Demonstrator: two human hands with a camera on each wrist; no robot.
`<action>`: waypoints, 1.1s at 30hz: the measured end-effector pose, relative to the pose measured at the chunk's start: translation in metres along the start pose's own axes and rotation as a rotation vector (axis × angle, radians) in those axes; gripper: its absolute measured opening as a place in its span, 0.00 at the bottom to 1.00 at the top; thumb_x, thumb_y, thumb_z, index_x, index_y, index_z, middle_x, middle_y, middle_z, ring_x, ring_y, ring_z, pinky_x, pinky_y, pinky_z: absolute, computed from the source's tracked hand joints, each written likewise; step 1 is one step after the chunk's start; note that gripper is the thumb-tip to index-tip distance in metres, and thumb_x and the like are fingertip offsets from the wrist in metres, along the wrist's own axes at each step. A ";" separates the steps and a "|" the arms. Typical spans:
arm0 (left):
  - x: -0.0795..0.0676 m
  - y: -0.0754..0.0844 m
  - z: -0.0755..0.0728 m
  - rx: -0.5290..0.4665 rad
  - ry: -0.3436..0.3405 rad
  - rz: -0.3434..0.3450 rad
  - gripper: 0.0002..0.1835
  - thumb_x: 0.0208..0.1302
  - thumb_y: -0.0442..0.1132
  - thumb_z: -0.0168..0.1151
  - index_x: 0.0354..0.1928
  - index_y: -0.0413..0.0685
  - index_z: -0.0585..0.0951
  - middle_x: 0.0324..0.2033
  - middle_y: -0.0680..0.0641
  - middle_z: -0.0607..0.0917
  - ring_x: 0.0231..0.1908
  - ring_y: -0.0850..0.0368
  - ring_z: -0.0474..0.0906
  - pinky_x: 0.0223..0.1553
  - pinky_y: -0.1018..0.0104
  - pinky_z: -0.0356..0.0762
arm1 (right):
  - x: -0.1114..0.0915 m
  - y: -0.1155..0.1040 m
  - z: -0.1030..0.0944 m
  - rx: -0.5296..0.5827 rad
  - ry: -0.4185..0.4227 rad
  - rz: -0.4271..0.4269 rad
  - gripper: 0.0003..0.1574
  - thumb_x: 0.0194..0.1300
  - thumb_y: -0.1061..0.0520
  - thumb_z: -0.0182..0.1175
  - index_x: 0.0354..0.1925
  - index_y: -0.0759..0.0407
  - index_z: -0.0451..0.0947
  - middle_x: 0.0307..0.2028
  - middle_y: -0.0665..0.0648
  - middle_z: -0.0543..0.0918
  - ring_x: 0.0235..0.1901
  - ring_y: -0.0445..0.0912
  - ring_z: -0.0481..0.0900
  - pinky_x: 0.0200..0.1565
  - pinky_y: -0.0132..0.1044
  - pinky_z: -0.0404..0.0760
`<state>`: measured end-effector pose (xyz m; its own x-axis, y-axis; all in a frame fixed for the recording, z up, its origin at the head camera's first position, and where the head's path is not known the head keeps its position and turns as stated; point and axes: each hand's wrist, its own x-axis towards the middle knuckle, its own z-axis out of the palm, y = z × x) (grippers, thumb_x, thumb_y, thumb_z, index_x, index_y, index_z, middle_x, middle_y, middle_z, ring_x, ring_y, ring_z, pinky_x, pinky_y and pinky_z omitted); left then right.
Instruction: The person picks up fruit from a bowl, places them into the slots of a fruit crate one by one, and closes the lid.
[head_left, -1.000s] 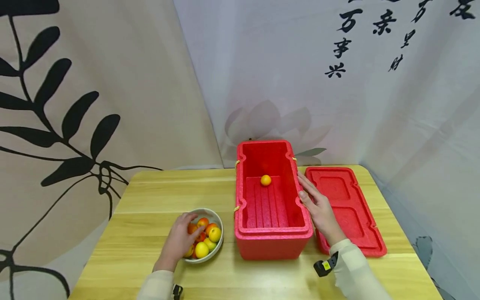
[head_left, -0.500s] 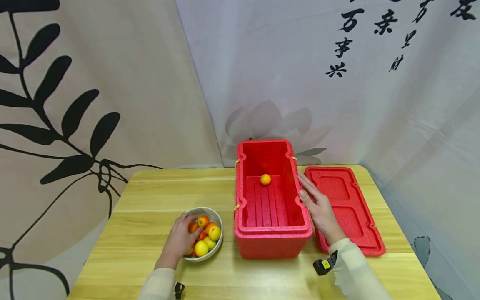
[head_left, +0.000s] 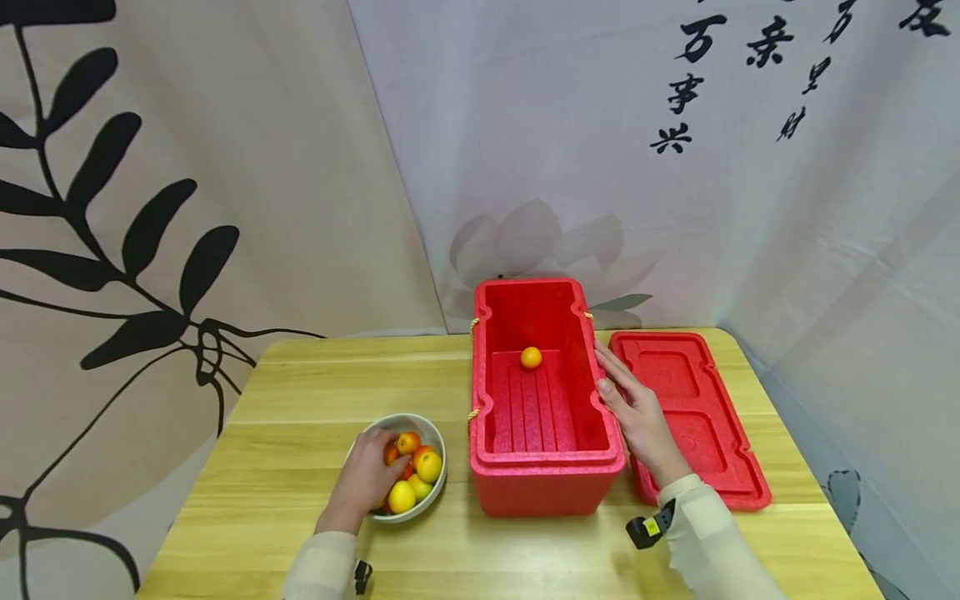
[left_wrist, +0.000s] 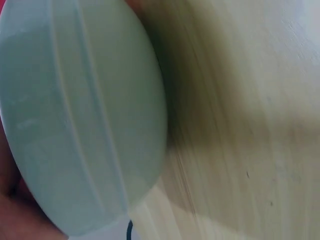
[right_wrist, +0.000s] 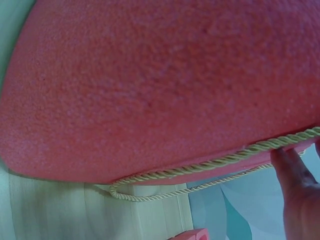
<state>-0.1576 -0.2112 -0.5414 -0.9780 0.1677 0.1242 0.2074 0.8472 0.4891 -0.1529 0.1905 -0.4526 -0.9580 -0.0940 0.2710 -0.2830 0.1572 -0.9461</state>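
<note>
My left hand (head_left: 370, 473) reaches into the pale bowl (head_left: 444, 471) of small fruit, its fingers bent down over the left side of the pile. An orange-red fruit (head_left: 391, 453) shows between thumb and fingers; the fingertips are hidden, so a grip cannot be made out. Yellow fruits (head_left: 402, 497) and orange ones fill the rest. In the left wrist view the bowl's outer wall (left_wrist: 95, 120) takes up most of the left half. My right hand (head_left: 637, 417) rests with extended fingers along the right side of the red foam box (head_left: 540, 492). One orange (head_left: 531, 357) lies inside it.
The box's red lid (head_left: 697, 417) lies flat to the right, near the right forearm. A twisted yellow rope (right_wrist: 220, 161) runs along the box's side, close to the right fingers. The wooden table (head_left: 315, 392) meets hanging cloth at the back.
My left hand has shifted slightly right and sunk a little deeper into the bowl, its fingers more bent. Some fruits have moved a little. The right hand stays against the box.
</note>
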 end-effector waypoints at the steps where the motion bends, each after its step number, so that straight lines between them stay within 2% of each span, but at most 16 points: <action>1: 0.001 0.000 0.001 0.005 0.007 0.006 0.19 0.57 0.38 0.72 0.47 0.33 0.81 0.46 0.37 0.81 0.52 0.36 0.73 0.60 0.44 0.68 | 0.000 0.000 0.000 0.003 0.000 0.002 0.31 0.74 0.63 0.52 0.72 0.63 0.61 0.73 0.60 0.58 0.71 0.54 0.55 0.50 0.32 0.79; 3: 0.003 0.000 0.003 0.015 0.017 0.017 0.20 0.55 0.38 0.73 0.46 0.33 0.81 0.44 0.37 0.81 0.51 0.36 0.73 0.59 0.44 0.69 | 0.001 0.000 0.000 0.003 0.000 0.002 0.31 0.74 0.63 0.52 0.72 0.64 0.61 0.73 0.60 0.58 0.71 0.54 0.55 0.50 0.32 0.78; 11: 0.009 0.000 0.008 0.038 0.003 -0.009 0.17 0.54 0.37 0.74 0.43 0.37 0.80 0.39 0.40 0.82 0.46 0.40 0.77 0.53 0.47 0.73 | 0.000 0.000 0.001 -0.002 -0.001 0.012 0.32 0.74 0.62 0.53 0.72 0.63 0.61 0.73 0.57 0.59 0.71 0.54 0.55 0.50 0.33 0.79; 21: 0.011 -0.001 0.010 0.020 0.044 0.026 0.15 0.54 0.35 0.75 0.41 0.39 0.81 0.38 0.42 0.83 0.42 0.43 0.79 0.50 0.49 0.76 | -0.001 0.002 0.000 0.001 0.005 -0.003 0.31 0.74 0.63 0.53 0.72 0.64 0.61 0.73 0.58 0.59 0.71 0.53 0.56 0.51 0.31 0.78; 26: 0.012 -0.002 0.012 -0.048 0.093 0.037 0.15 0.53 0.33 0.75 0.42 0.38 0.81 0.38 0.42 0.83 0.42 0.43 0.80 0.49 0.48 0.77 | -0.001 0.000 0.000 0.004 0.005 -0.011 0.31 0.74 0.63 0.53 0.71 0.64 0.62 0.73 0.59 0.59 0.71 0.53 0.56 0.51 0.31 0.78; 33: 0.010 -0.003 0.008 -0.175 0.100 -0.054 0.17 0.56 0.34 0.74 0.48 0.40 0.82 0.43 0.41 0.84 0.46 0.43 0.79 0.53 0.47 0.76 | 0.000 0.001 0.000 0.005 0.003 -0.014 0.31 0.74 0.63 0.53 0.71 0.66 0.61 0.73 0.61 0.59 0.71 0.53 0.56 0.52 0.31 0.77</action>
<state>-0.1685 -0.2082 -0.5487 -0.9825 0.0660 0.1744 0.1639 0.7516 0.6390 -0.1532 0.1908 -0.4534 -0.9540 -0.0930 0.2852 -0.2966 0.1511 -0.9430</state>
